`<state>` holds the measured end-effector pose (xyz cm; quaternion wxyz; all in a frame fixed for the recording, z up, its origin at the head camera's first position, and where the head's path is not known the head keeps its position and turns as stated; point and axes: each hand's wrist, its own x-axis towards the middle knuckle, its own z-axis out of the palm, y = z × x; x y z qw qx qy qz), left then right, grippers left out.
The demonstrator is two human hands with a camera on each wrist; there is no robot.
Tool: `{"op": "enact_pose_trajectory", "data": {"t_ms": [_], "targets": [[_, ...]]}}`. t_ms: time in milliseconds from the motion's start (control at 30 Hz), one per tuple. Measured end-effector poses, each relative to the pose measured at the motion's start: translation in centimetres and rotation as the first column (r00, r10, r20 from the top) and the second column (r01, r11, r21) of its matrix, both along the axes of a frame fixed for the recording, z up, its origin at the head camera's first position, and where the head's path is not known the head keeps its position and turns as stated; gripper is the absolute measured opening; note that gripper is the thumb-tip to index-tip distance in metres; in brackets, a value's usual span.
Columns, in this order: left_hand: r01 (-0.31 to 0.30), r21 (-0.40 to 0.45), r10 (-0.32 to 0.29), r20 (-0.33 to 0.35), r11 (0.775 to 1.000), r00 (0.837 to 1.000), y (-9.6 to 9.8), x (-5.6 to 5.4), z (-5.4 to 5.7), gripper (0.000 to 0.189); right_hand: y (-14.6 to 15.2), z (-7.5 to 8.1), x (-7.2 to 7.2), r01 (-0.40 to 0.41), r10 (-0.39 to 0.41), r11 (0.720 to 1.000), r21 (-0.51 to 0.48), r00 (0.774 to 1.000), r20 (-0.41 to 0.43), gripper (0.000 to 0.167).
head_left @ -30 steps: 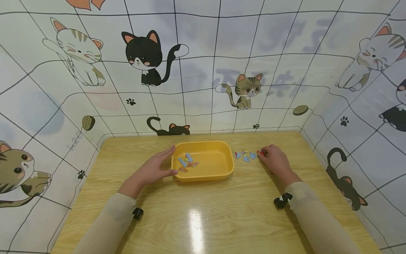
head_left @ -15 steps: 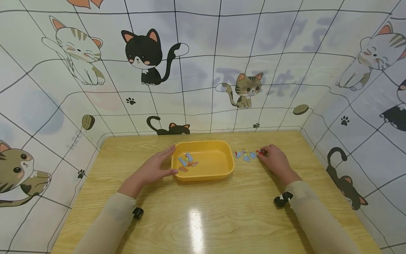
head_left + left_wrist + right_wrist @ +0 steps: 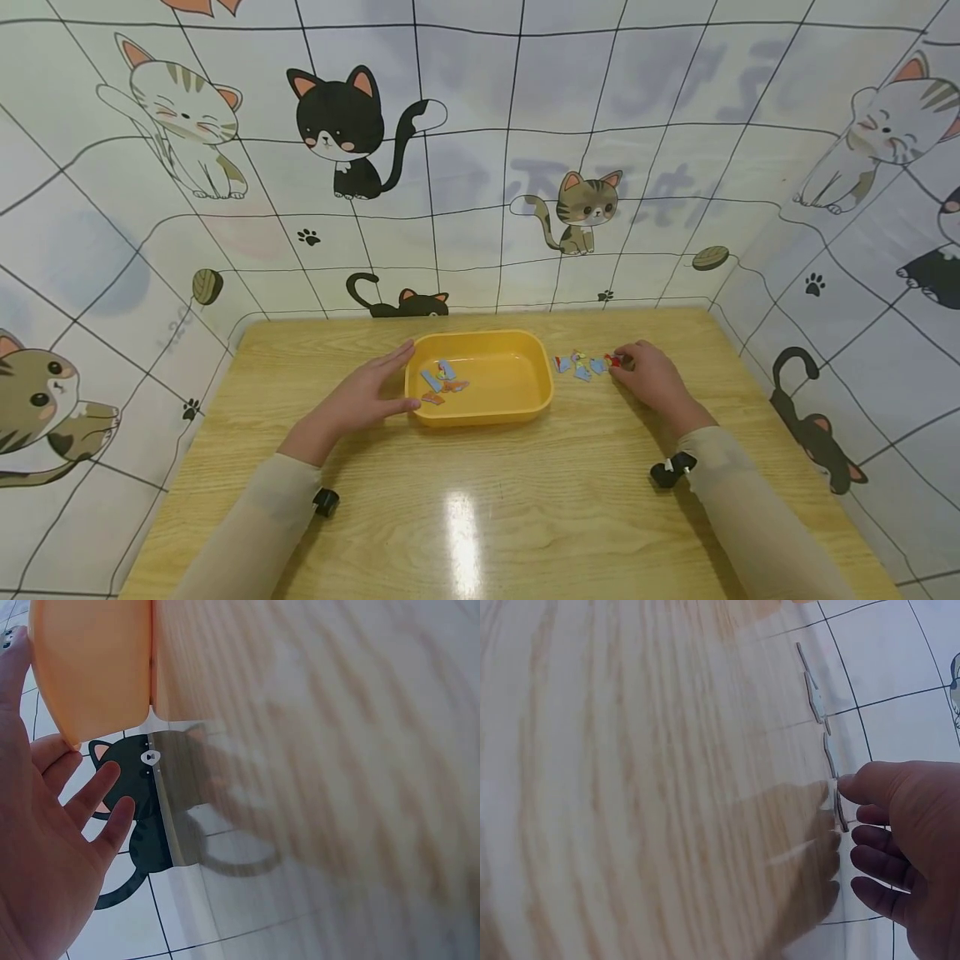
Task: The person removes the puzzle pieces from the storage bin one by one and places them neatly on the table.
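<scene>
My left hand [image 3: 365, 392] rests with spread fingers against the left end of a shallow yellow tray [image 3: 517, 412]. Its thumb touches the near corner, its fingertips the far corner; in the left wrist view the outer fingers [image 3: 94, 796] stand apart from the tray wall. Several blue and orange puzzle pieces [image 3: 432, 382] lie at the tray's left side. To the right of the tray, on the table, is a row of flat puzzle pieces [image 3: 582, 374]. My right hand [image 3: 651, 375] pinches a red puzzle piece [image 3: 611, 360] at the row's right end, its fingers partly hiding it.
The wooden table [image 3: 495, 492] meets a wall covering [image 3: 480, 242] with cat drawings at the back and sides. A black wrist camera [image 3: 326, 502] sits on the left sleeve, another camera [image 3: 670, 471] on the right. Light reflects off the table front.
My right hand has shifted slightly to the right, so more of the red puzzle piece shows. The left hand and the tray have stayed in place.
</scene>
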<state>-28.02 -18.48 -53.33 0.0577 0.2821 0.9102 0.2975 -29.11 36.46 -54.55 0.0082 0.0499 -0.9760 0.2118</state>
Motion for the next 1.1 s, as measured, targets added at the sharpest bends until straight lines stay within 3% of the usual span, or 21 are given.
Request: {"op": "enact_pose_trajectory", "data": {"t_ms": [267,500,767,1100], "targets": [[0.003,0.001,-0.003,-0.004,1.0,1.0,0.0,0.0,0.1,0.104,-0.7,0.8,0.2,-0.035,0.033,0.999,-0.034,0.997,-0.067,0.04],[0.005,-0.001,-0.005,-0.001,1.0,1.0,0.0,-0.1,0.2,0.105,-3.6,3.4,0.7,-0.095,0.083,0.993,-0.072,0.985,-0.152,0.037],[0.008,0.007,-0.008,0.0,1.0,1.0,0.0,-0.1,0.3,0.104,-7.5,5.4,0.5,-0.245,0.227,0.967,-0.068,0.951,-0.209,0.038],[0.002,0.004,-0.002,0.005,1.0,1.0,-0.1,-0.1,-0.2,0.104,-11.9,6.1,-0.4,-0.416,0.4,0.908,-0.042,0.893,-0.207,0.04]]}}
